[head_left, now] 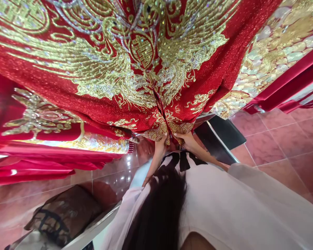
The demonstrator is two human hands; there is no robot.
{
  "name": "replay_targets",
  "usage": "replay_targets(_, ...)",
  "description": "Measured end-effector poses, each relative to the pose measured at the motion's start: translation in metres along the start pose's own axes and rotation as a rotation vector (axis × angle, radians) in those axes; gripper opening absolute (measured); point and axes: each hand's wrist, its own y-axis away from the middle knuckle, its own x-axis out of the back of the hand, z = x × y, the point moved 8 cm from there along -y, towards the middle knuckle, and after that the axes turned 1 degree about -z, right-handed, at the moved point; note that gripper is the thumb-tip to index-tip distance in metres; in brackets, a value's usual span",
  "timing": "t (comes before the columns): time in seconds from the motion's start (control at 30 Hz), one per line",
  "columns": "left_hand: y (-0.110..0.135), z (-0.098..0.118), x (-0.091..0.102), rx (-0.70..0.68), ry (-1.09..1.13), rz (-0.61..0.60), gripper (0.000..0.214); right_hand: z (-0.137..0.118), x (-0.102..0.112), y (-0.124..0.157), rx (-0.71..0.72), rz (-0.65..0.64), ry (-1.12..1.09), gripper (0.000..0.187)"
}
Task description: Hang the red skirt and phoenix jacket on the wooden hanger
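Observation:
A red garment (135,69) with dense gold and silver embroidery and sequins hangs in front of me and fills the upper part of the view. Its front opening runs down the middle to the lower hem. My left hand (160,144) is closed on the hem edge just left of the opening. My right hand (187,139) is closed on the hem edge just right of it. The two hands are close together below the garment, and the fabric partly hides their fingers. My white top and dark hair fill the lower middle.
More red and gold cloth (41,146) hangs at the left, and another embroidered piece (281,45) at the upper right. A black panel (221,133) stands behind my right hand. A brown patterned bag (65,215) lies on the red tiled floor (284,142).

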Motion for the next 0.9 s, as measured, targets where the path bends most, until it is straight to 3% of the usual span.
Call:
replay_targets(0.4, 0.002, 0.006, -0.005, -0.056, -0.037, 0.011, 0.061, 0.007, 0.002, -0.004, 0.042, 0.044, -0.076, 0.052)
replay_targets(0.9, 0.001, 0.007, 0.005, -0.107, -0.009, 0.049, 0.066, 0.004, -0.007, -0.003, 0.047, 0.067, -0.061, 0.056)
